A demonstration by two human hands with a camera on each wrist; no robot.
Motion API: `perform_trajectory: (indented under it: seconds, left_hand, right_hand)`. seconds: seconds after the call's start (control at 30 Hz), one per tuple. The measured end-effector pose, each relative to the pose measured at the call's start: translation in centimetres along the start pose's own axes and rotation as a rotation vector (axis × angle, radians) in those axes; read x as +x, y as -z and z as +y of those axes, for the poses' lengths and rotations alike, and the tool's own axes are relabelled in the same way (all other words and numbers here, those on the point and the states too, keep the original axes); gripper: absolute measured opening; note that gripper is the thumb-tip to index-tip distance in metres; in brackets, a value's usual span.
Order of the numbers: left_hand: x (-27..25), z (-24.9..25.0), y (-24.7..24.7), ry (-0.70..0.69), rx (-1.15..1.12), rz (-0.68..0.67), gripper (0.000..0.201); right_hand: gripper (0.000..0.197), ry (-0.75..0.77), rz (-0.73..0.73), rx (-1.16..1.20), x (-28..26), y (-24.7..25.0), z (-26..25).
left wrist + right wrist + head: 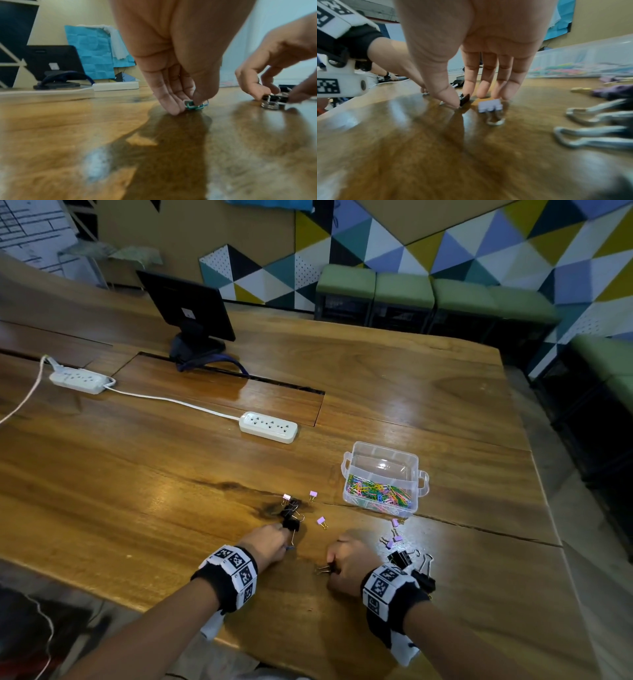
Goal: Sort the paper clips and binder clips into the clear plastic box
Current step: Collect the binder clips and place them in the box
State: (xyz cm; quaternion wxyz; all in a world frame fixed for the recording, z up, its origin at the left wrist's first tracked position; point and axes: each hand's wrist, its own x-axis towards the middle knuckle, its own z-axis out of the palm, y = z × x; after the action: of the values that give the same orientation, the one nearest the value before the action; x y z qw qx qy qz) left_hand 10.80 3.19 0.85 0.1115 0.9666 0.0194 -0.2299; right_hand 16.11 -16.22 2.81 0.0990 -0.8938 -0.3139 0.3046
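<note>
On the wooden table (137, 481), left hand (265, 544) pinches green and blue paper clips (194, 106); right hand (346, 563) pinches a small black binder clip (464, 99). Clear plastic box (383, 477) stands near; its far compartments are hard to see.

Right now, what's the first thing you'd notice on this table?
The clear plastic box near the table's right side, with bright paper clips heaped in its near compartment. In front of it lie scattered black and purple binder clips, where the left hand and right hand work.
</note>
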Motion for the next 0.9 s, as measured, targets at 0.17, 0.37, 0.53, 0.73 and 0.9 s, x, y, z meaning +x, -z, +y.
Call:
perform_trajectory:
  seconds: [0.17,0.37,0.53,0.73,0.9]
  left_hand:
    - [0.4,0.6,1.1,-0.163,-0.174,0.043,0.018]
    - [2.8,4.8,5.6,-0.341,-0.239,0.140,0.012]
    - [7.1,7.1,8.9,-0.291,-0.246,0.233,0.013]
    - [11.1,9.7,10.8,-0.152,-0.329,0.253,0.014]
    - [12.2,10.6,9.4,-0.139,-0.370,0.229,0.021]
  right_hand:
    - [0.025,0.059,0.204,-0.010,-1.5,1.0,4.2]
    - [0.039,-0.263,0.353,0.042,-2.6,2.2,8.9]
    - [0.050,-0.404,0.246,0.115,-3.0,1.7,9.9]
    - [0.032,-0.262,0.188,0.208,-3.8,0.6,9.7]
    - [0.032,-0.152,0.145,0.278,-4.8,0.5,10.1]
